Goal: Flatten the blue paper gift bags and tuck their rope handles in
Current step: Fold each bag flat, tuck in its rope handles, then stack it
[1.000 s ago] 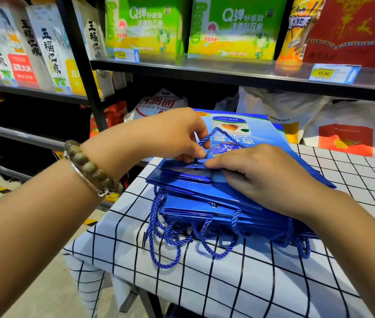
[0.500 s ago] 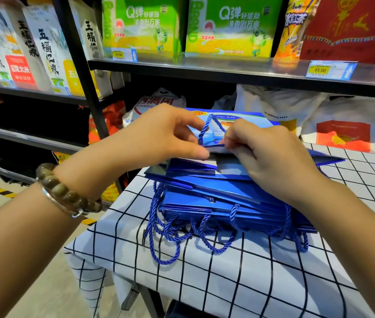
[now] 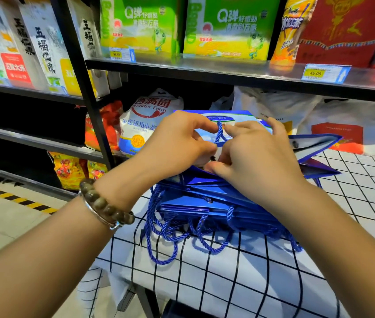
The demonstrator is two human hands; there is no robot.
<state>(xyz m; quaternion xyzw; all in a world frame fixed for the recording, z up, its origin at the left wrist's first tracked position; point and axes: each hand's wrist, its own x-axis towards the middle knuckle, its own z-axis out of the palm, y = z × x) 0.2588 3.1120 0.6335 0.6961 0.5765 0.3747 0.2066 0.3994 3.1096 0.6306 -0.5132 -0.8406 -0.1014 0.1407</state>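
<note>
A stack of flat blue paper gift bags [image 3: 195, 200] lies on a table with a white black-grid cloth [image 3: 239, 278]. Their blue rope handles [image 3: 170, 232] spill loose over the stack's near edge. The top bag [image 3: 315, 145] is partly open, its mouth gaping to the right. My left hand [image 3: 177, 143] and my right hand [image 3: 257, 157] meet over this bag's near rim. Both pinch its blue rope handle [image 3: 220, 133], which stands up in a narrow loop between the fingertips. My right thumb presses on the bag's edge.
Black metal shelving [image 3: 227, 70] rises just behind the table, with green boxes, rice bags and red packs on it. A flour sack [image 3: 145, 120] and white bags sit on the lower shelf. The floor with a yellow-black stripe [image 3: 14, 199] lies to the left.
Both hands moved up from the bag's near rim to its rope handle and now pinch it close together. The top bag has opened wider on the right.
</note>
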